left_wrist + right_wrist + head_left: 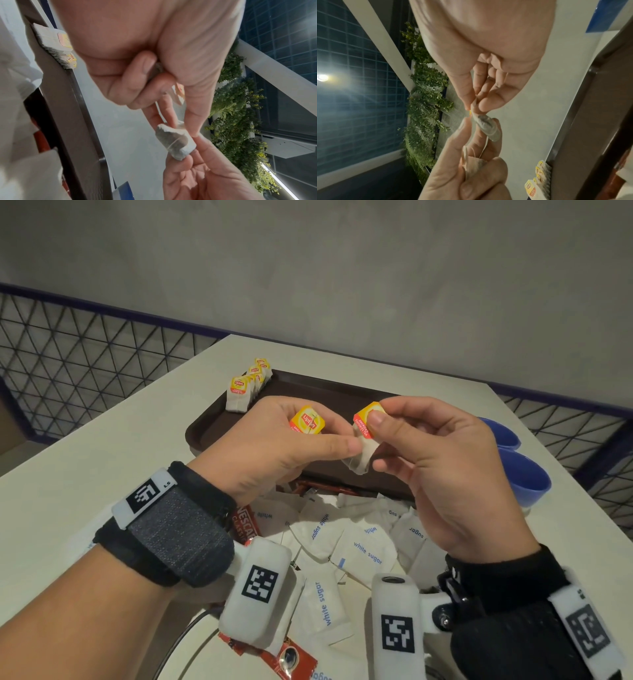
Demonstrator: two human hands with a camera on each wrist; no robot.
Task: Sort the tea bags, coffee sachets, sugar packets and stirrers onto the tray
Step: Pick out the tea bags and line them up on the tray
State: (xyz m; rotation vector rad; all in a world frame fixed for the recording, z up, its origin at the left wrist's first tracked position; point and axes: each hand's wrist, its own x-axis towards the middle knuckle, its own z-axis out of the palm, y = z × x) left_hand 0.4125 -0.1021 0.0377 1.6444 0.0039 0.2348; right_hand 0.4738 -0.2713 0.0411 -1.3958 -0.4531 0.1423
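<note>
Mid-frame, above tray point(219, 419): left hand point(274, 446) pinching tea bag point(307, 421); right hand point(442, 460) pinching second tea bag point(363, 453) by tag. Probably light, soft, tearable, strings tangling; best gripped at stiff tag. Sorted row point(248, 385) upper left.
</note>
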